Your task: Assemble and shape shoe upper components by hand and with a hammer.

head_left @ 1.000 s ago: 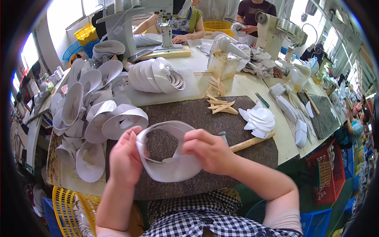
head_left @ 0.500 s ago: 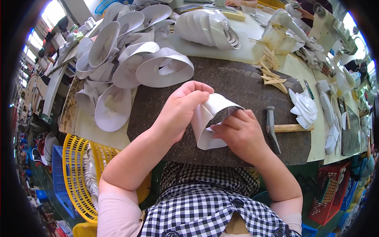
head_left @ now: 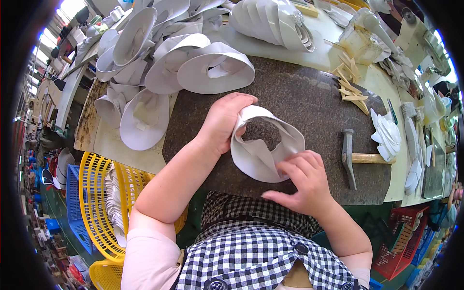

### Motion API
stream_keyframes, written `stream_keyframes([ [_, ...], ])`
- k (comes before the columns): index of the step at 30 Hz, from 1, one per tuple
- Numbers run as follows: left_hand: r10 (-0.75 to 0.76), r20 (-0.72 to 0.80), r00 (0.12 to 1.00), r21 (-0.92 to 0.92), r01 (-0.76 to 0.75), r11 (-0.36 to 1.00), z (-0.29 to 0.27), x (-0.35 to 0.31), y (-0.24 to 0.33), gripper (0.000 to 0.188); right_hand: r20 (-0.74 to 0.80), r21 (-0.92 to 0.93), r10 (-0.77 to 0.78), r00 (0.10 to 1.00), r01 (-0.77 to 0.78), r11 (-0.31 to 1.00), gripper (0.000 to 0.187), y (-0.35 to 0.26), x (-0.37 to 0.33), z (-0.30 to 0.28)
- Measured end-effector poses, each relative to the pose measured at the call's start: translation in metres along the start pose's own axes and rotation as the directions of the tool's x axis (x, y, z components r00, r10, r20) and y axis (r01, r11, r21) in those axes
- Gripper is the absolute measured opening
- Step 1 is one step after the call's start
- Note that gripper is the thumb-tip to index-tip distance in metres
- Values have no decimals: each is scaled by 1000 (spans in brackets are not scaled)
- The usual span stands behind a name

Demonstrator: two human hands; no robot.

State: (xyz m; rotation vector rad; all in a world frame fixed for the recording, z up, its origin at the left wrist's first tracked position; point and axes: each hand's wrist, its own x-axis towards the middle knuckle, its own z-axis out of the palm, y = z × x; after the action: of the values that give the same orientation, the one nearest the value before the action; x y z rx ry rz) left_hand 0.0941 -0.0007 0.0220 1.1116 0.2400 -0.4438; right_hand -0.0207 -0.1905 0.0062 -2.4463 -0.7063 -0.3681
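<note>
My left hand (head_left: 226, 121) grips the left rim of a white shoe upper (head_left: 251, 166), a loop of smooth material. Its wide opening faces up, and part of its inner lining shows. At the loop's lower right, my right hand (head_left: 302, 182) has its thumb spread away, while its fingertips touch the edge without closing round it. Beneath both hands lies a dark stone slab (head_left: 319, 99). A hammer (head_left: 348, 157) with a wooden handle rests on the slab, right of my right hand.
More white uppers (head_left: 217, 72) are heaped at the far left, and a nested stack (head_left: 270, 24) lies at the back. Tan strips (head_left: 350, 82) and white cut pieces (head_left: 385, 135) lie to the right. A yellow basket (head_left: 94, 203) stands below the table's left side.
The upper has tipped so its opening faces up. My right hand has come out from inside it, and its thumb has spread away. The view has shifted slightly.
</note>
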Motion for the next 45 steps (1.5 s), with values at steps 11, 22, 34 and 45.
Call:
stream_keyframes([
  [11,-127,431,893,536,-140,832,3,41,-6,20,241,54,-318,917,314,948,42,-3,2,10],
  [22,344,901,265,347,-916,-202,6,-69,-53,31,179,-74,-154,972,170,983,49,29,16,-23],
  [34,136,938,318,346,-879,-327,-21,-47,-32,25,360,38,-240,901,243,969,45,47,-1,-27],
  [45,44,845,533,532,-846,24,-12,-41,-16,24,217,-197,-433,875,474,858,34,44,-3,-4],
])
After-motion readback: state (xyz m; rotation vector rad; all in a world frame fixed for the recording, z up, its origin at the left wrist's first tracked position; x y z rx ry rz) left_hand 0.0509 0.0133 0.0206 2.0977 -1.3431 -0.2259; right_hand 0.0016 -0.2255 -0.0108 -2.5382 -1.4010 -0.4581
